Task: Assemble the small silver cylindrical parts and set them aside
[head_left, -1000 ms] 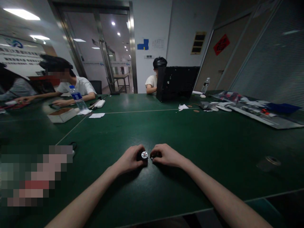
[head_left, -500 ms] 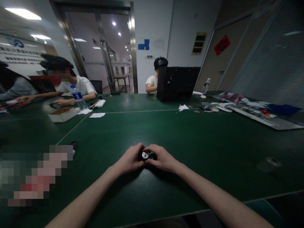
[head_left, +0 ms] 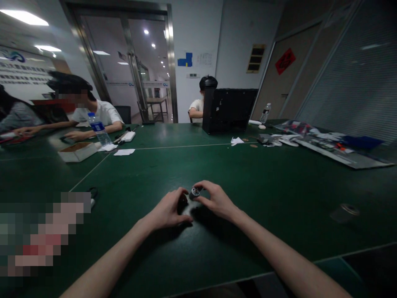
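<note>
My right hand (head_left: 217,200) pinches a small dark round part (head_left: 195,192) between thumb and fingertips. It has a pale ringed face with openings, turned toward me, and is raised a little over the green table (head_left: 192,256). Just to its left, my left hand (head_left: 170,209) rests on the table with the thumb stretched out and the fingers curved apart from it. A dark patch shows inside its curve; whether that is a thing or shadow I cannot make out. The left fingertips sit close beside the round part.
To the right lies a small cylindrical container (head_left: 345,213). A black monitor-like box (head_left: 231,109), white paper scraps (head_left: 237,141) and a cluttered board (head_left: 328,151) are farther back. At left stand an open box (head_left: 77,153) and a water bottle (head_left: 98,129), near seated people.
My hands have moved apart. My right hand has lifted and tilted the round part away from the left hand, whose thumb has spread from its fingers.
</note>
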